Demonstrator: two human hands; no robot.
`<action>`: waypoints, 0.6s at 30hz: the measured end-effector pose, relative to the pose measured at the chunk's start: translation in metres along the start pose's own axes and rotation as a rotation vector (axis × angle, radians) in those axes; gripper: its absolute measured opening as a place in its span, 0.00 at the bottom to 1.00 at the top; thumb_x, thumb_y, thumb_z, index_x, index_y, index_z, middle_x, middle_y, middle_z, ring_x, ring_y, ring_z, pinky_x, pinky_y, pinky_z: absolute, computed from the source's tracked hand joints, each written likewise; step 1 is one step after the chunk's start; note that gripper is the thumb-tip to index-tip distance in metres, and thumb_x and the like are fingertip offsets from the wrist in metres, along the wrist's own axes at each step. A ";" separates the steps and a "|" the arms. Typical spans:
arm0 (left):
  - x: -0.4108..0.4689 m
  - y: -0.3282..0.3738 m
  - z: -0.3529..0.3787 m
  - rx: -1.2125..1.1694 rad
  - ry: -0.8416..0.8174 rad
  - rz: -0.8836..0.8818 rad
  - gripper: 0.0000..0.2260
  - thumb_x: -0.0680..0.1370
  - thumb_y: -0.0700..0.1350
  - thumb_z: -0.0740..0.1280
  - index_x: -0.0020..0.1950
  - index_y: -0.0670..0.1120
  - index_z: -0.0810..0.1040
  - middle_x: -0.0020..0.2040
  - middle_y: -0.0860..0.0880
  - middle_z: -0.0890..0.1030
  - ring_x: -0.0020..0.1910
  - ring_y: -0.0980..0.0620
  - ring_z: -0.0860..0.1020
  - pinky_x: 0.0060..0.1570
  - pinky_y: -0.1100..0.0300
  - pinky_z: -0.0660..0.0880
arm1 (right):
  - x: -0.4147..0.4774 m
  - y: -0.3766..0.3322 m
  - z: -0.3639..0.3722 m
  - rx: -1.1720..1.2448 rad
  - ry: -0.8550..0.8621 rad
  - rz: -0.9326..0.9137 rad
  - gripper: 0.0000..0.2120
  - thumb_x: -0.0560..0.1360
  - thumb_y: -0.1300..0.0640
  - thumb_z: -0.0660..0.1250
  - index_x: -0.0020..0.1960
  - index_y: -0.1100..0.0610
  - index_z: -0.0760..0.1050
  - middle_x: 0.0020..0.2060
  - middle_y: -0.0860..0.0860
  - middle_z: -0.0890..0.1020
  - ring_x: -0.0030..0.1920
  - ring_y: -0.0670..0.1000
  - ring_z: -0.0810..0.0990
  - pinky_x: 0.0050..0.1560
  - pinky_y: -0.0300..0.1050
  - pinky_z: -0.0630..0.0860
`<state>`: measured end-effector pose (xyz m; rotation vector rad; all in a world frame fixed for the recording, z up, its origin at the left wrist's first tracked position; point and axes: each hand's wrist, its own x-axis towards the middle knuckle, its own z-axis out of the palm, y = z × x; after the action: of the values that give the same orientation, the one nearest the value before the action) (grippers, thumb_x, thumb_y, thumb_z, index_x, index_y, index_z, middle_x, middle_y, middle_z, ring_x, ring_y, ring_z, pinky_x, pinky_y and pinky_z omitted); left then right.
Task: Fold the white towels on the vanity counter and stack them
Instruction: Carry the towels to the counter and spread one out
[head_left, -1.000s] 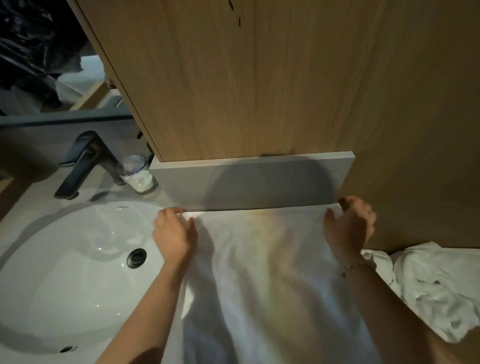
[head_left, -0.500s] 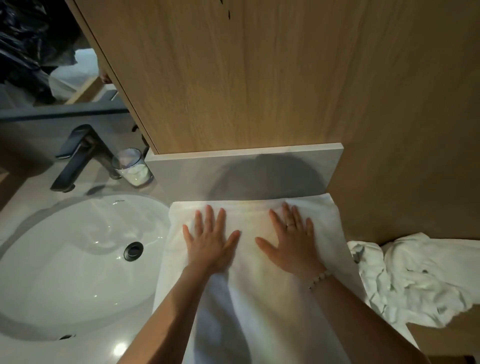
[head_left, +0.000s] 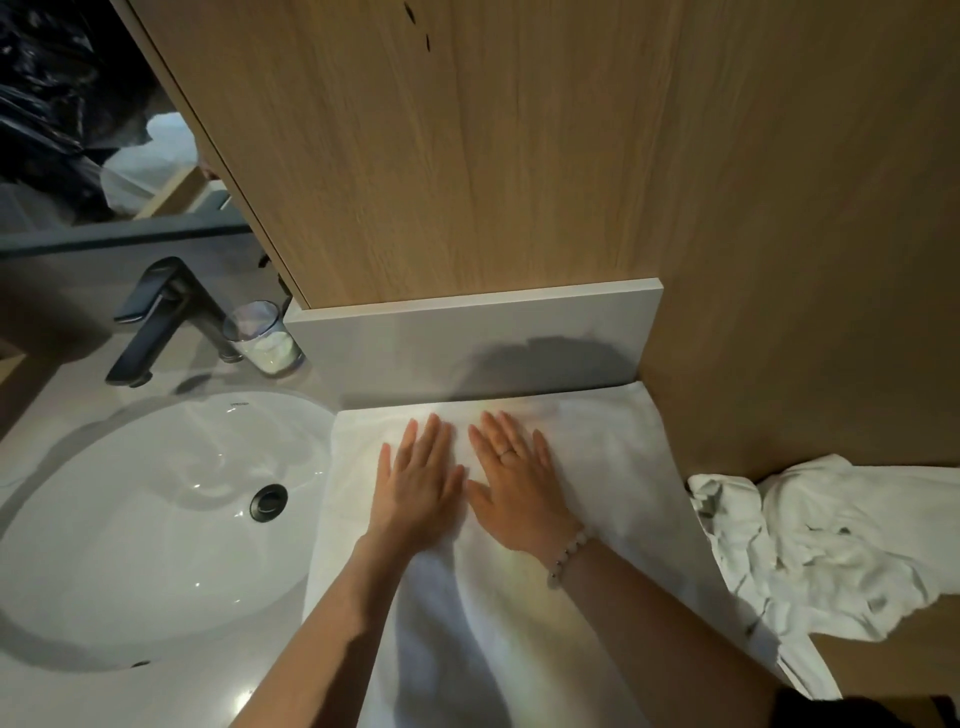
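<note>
Far edge: the towel (head_left: 597, 457) lies flat on the bench (head_left: 156, 696), its far hem running along the foot of the backsplash (head_left: 467, 343).
Right edge: the far right corner touches the wood wall (head_left: 779, 260); lower down this edge meets a crumpled towel heap (head_left: 831, 545).
Left edge: it runs along the rim of the sink (head_left: 130, 545); the faucet (head_left: 161, 317) and glass (head_left: 262, 338) stand well apart, behind the basin.
Room: closed in at the back and on the right; open cloth stretches towards the person.
Left hand (head_left: 421, 483): palm down on the towel's far half, fingers (head_left: 434, 436) straight and slightly spread, pointing at the backsplash.
Right hand (head_left: 519, 488): flat beside it, fingers (head_left: 493, 431) straight and fanned, holding nothing.
Towel to fingers: the cloth lies under both palms; the fingertips stop short of the far hem.
Change: half a second ago the hands lay apart; the right has slid left, and the thumbs now nearly touch.
</note>
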<state>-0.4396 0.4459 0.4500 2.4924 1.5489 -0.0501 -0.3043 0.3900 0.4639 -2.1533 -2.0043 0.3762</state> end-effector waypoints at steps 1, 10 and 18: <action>-0.002 -0.002 0.003 -0.014 -0.017 0.005 0.46 0.64 0.71 0.23 0.77 0.52 0.45 0.77 0.55 0.40 0.76 0.51 0.39 0.73 0.48 0.39 | 0.000 0.002 0.002 0.002 -0.039 -0.024 0.33 0.71 0.42 0.46 0.69 0.55 0.71 0.70 0.53 0.70 0.70 0.53 0.68 0.69 0.55 0.60; -0.004 -0.020 -0.007 -0.058 -0.008 -0.096 0.30 0.79 0.63 0.47 0.77 0.52 0.49 0.78 0.51 0.45 0.77 0.51 0.43 0.73 0.49 0.42 | -0.018 0.093 -0.012 -0.076 -0.023 0.242 0.45 0.65 0.31 0.30 0.77 0.50 0.44 0.77 0.45 0.44 0.76 0.46 0.41 0.73 0.51 0.37; -0.031 0.014 -0.006 -0.076 0.084 -0.157 0.25 0.82 0.54 0.48 0.77 0.46 0.50 0.78 0.47 0.49 0.77 0.47 0.46 0.73 0.45 0.46 | -0.045 0.025 -0.004 -0.007 0.135 0.122 0.39 0.70 0.40 0.35 0.76 0.56 0.56 0.76 0.52 0.56 0.76 0.52 0.54 0.72 0.52 0.41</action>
<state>-0.4419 0.4135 0.4626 2.3386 1.7430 0.0897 -0.2824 0.3431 0.4637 -2.2468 -1.8116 0.2340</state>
